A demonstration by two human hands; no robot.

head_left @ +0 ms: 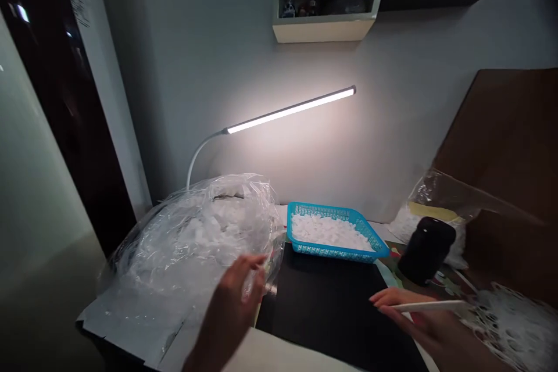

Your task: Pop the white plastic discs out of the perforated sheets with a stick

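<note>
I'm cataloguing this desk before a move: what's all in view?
blue plastic basket: one, blue, mid-desk, filled with white pieces
clear plastic bag: one, transparent, left on desk, white pieces inside
desk lamp: one, white, lit, behind basket
black cylindrical container: one, black, right of basket
dark mat: one, black, before basket
wall shelf: one, cream, above lamp
brown board: one, brown, far right
white perforated scrap: one heap, white, lower right
white stick: one, white, in right hand
left hand: one, beside bag
right hand: one, lower right
</note>
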